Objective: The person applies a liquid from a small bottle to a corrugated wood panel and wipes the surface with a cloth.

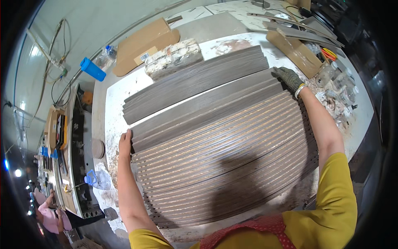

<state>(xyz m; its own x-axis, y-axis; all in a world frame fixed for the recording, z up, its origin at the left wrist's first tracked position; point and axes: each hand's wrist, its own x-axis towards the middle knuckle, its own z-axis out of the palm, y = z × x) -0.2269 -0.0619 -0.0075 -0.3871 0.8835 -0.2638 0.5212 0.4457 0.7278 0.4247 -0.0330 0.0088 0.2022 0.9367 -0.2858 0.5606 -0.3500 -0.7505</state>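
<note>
Two hands span the grey boards

The hands are well apart, one at each end of the middle boards [207,108], which lie crosswise on the white table [114,118]. The gloved right hand [289,79] is closed over their far right corner. The bare left hand [125,143] touches their left end; whether its fingers grip, I cannot tell.

On the near side of the boards lies a wide pile of slats [224,162], with pale lines between its rows. On the far side, across a white gap, lies a second grey stack [195,85]. Beyond that sit a pale wrapped block [173,59] and some cardboard [145,43]. A blue cup [92,69] is at far left, a clear jug [100,179] at near left.
</note>
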